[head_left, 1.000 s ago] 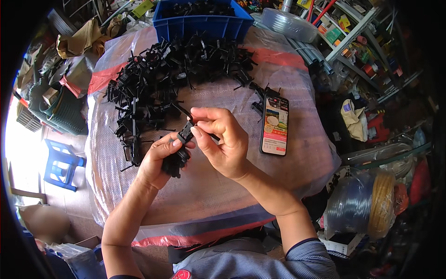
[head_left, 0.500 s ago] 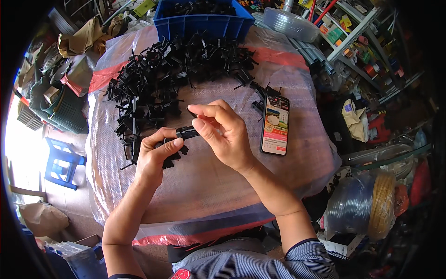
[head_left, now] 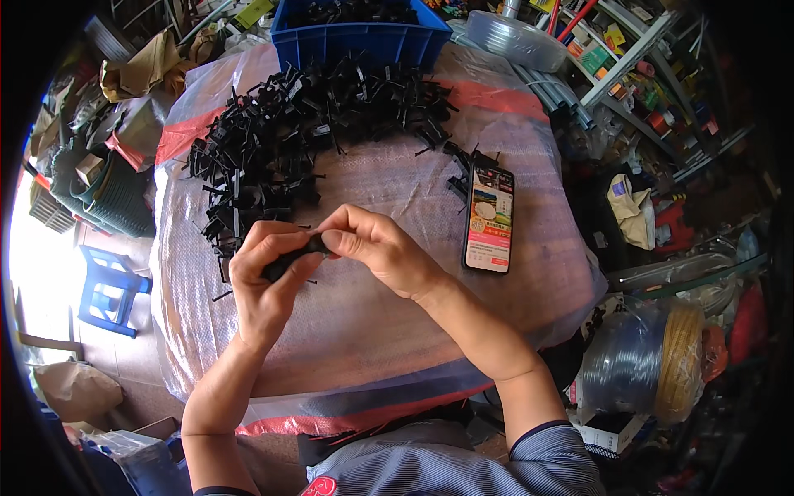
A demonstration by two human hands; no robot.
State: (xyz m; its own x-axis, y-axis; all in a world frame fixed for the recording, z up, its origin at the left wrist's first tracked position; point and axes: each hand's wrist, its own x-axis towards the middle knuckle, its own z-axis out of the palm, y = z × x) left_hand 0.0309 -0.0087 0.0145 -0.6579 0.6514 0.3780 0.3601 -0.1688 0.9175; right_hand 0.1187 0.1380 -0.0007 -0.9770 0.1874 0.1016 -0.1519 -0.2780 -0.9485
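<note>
My left hand (head_left: pixel 269 269) is closed around a small black plastic part (head_left: pixel 285 263), mostly covered by the fingers. The thumb and fingertips of my right hand (head_left: pixel 385 252) pinch at the part's right end, and the two hands meet there. Whatever small piece lies between the right fingertips is hidden. Just beyond my hands, a big heap of similar black plastic parts (head_left: pixel 256 140) with thin protruding pins curves over the table's far and left side.
A blue crate (head_left: pixel 364 45) holding more black parts stands at the far edge. To the right lies a phone (head_left: pixel 490 219) with its screen lit. Woven plastic sheeting (head_left: pixel 372 347) covers the work surface. A blue stool (head_left: pixel 116 293) stands at left, coiled tubing (head_left: pixel 624 364) at right.
My right hand has come down and left, bringing a thin black piece against the part in my left hand. My left fingers have wrapped further over that part.
</note>
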